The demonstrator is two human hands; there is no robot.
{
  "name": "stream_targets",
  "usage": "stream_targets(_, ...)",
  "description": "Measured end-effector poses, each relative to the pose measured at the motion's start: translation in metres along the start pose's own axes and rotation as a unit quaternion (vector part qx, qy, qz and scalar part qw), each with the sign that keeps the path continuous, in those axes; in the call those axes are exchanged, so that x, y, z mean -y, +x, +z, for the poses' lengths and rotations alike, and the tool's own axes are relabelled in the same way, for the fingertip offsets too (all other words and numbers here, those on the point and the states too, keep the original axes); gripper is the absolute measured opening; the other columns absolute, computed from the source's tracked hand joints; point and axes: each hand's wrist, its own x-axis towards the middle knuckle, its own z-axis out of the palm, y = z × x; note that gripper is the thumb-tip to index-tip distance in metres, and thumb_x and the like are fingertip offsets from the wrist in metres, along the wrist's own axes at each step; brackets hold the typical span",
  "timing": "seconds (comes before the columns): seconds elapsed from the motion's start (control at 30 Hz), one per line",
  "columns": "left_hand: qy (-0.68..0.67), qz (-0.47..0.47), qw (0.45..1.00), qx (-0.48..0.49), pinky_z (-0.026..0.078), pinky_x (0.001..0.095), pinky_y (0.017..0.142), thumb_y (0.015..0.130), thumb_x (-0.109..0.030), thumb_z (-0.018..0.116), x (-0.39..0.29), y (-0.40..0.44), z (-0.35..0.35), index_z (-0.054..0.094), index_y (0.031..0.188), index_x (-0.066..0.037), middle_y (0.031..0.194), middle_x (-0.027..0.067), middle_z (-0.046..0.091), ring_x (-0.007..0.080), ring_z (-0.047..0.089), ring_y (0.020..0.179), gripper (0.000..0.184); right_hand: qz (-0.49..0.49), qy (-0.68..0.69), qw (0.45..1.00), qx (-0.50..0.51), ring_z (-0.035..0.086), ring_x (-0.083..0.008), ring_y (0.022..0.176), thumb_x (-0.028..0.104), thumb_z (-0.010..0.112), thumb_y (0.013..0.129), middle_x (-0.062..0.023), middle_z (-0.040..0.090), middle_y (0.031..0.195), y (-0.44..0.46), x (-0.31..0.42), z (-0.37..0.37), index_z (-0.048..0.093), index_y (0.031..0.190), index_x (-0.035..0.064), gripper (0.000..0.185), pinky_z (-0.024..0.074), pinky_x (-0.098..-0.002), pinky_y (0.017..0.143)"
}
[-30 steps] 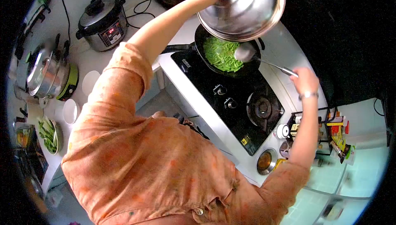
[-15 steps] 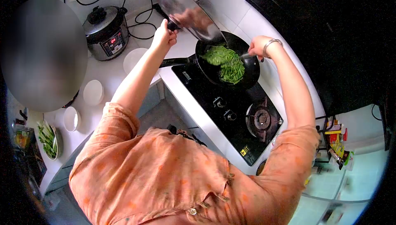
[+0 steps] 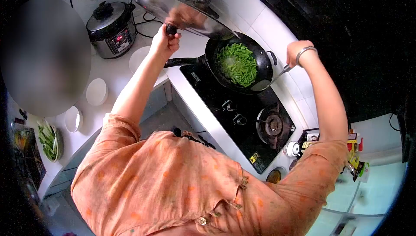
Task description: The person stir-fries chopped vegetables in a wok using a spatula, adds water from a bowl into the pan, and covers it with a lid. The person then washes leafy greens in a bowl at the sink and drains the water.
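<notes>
Left hand: I see fingers curled round the black knob of the domed steel lid, held tilted beyond the hand. Right hand: closed about the handle of a spatula, head inside the wok. Cut green beans lie in that wok, between both hands. Electric pressure cooker left of the left hand.

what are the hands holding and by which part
The left hand holds the lid by its black knob; the right hand grips the spatula by its handle.
</notes>
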Motion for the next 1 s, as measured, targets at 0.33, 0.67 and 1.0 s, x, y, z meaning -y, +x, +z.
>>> stream_targets(0.33,0.02,-0.011,1.0,-0.013,0.021,0.02,0.035,0.092,-0.043,0.031,0.005,-0.011,0.005,0.035,0.079,-0.011,0.062,0.0058,0.045,0.007,0.027,0.041,0.034,0.029,0.107,0.961,-0.254,0.063,-0.022,0.076,0.022,0.069,0.067,-0.0072,0.066,0.082,0.03,0.027,0.008,0.07,0.085,0.0226,0.018,0.0495,-0.0339,0.066)
stream_targets(0.67,0.035,-0.015,0.999,-0.033,0.022,0.0205,0.033,0.09,-0.047,0.036,0.007,-0.005,-0.003,0.042,0.082,-0.012,0.062,0.0024,0.045,0.0062,0.03,0.04,0.037,-0.092,0.345,0.93,0.085,0.051,-0.0076,0.047,0.014,0.069,0.068,-0.0027,0.06,0.06,-0.005,-0.003,-0.003,0.068,0.093,0.0092,0.025,0.0377,-0.023,0.041)
stream_targets(1.0,0.02,-0.045,0.999,-0.01,0.022,0.0198,0.034,0.09,-0.048,0.035,0.02,-0.002,-0.001,0.04,0.085,-0.015,0.065,0.0029,0.045,0.0064,0.029,0.042,0.034,0.05,0.634,0.771,0.037,0.04,-0.0114,0.036,0.022,0.058,0.081,-0.0025,0.051,0.052,0.073,0.028,0.085,0.062,0.076,0.0048,0.018,0.0322,-0.0277,0.035)
